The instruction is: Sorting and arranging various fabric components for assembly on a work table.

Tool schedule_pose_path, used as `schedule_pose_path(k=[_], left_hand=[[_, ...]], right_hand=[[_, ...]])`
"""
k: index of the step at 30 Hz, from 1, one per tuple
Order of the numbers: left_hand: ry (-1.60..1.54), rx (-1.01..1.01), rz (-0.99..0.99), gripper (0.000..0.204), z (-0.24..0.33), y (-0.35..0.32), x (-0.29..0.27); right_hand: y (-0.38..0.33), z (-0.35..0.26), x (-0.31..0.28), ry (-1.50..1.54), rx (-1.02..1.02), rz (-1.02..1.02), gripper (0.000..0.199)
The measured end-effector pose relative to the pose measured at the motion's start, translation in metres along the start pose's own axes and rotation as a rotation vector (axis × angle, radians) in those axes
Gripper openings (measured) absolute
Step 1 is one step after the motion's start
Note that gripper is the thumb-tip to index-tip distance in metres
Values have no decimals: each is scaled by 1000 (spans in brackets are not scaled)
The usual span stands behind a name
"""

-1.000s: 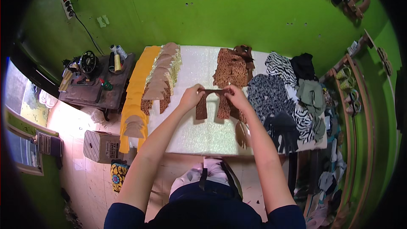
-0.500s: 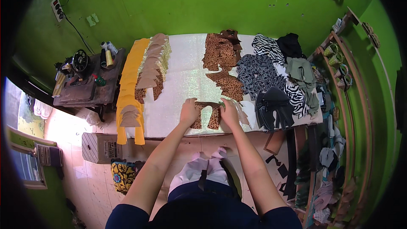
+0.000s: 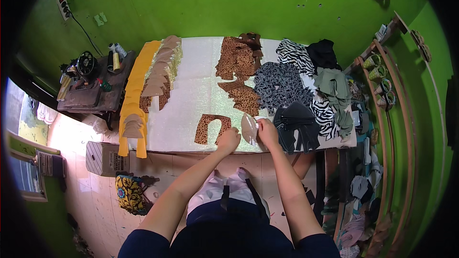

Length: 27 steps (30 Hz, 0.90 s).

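Pale lining piece [image 3: 248, 128], hands [image 3: 248, 136] pinching

Bright green walls [image 3: 248, 5] surround a pale worktop [image 3: 196, 95]; a dark sewing-machine table [image 3: 91, 91] stands left on a tiled floor [image 3: 100, 186].

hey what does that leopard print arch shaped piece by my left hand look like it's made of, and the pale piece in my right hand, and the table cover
The leopard print piece looks like thin printed fabric or faux leather: it lies flat with clean cut edges. The pale piece in the right hand seems a thin, stiff lining or sheet, though its material is unclear. The table cover looks like glittery, sparkling white sheet, with a speckled shine.
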<state>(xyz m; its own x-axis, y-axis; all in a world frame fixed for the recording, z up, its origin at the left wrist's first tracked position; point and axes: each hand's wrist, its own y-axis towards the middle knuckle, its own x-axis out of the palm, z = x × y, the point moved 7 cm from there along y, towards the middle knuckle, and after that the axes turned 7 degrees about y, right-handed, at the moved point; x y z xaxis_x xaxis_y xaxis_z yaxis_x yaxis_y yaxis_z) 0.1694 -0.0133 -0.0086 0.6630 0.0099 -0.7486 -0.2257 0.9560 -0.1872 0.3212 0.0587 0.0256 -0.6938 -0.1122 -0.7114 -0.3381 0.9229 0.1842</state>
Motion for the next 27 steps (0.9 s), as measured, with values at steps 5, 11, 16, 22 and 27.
schedule_pose_path(k=[5,11,16,22,27], left_hand=[[-129,-117,-21,35,3,-1,23],[-313,-121,14,25,10,8,38],[-872,-158,-110,17,19,12,43],[-802,-117,-90,19,26,9,31],[-461,-146,75,19,21,2,10]], right_hand=[[-3,-6,9,119,-99,-192,14],[-9,-3,15,186,-166,-340,30],[-4,5,12,418,-36,-340,29],[6,17,8,373,-14,-300,18],[16,27,-7,315,43,-193,17]])
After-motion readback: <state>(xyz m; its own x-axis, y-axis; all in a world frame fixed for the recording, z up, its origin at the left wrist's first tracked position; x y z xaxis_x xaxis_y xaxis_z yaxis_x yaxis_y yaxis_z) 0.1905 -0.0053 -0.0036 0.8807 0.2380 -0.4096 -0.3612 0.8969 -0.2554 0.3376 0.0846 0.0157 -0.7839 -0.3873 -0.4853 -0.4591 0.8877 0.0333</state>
